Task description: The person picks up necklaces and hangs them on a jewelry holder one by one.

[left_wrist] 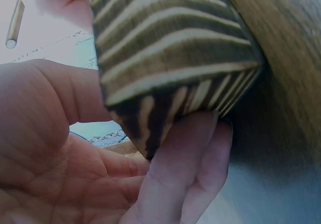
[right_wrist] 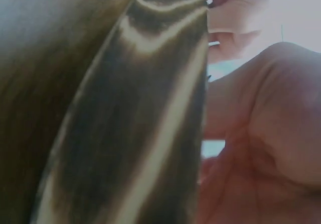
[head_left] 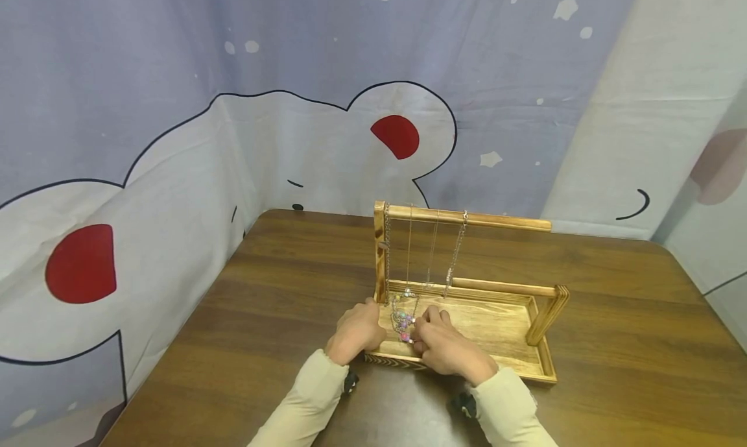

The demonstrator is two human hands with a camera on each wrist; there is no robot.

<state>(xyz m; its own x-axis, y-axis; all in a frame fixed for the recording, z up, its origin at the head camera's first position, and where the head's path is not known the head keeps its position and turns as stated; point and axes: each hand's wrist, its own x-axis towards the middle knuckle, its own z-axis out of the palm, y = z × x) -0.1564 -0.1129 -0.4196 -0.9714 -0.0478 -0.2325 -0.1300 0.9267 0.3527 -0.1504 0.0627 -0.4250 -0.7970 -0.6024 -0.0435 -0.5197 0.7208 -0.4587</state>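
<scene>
A wooden jewelry stand (head_left: pixel 543 362) with a shallow tray base stands on the table. My left hand (head_left: pixel 357 330) grips the tray's front left corner; the left wrist view shows fingers against the dark-striped outer wall (left_wrist: pixel 170 48) and the thumb over the rim. Over the tray's left part, my right hand (head_left: pixel 446 343) has its fingers curled at a beaded chain (head_left: pixel 403 320) with pink, purple and green beads, seemingly pinching its lower right end. Its fingertips are partly hidden. In the right wrist view the tray's front wall (right_wrist: pixel 135 113) covers most of the fingers.
Several thin necklaces hang from the upper bar (head_left: pixel 496 220), among them a silver chain (head_left: pixel 457 249). A lower bar (head_left: pixel 508 287) runs to a slanted post (head_left: pixel 546 317) on the right. Brown table (head_left: pixel 280 291) surrounds the stand; a printed curtain (head_left: pixel 303 38) stands behind.
</scene>
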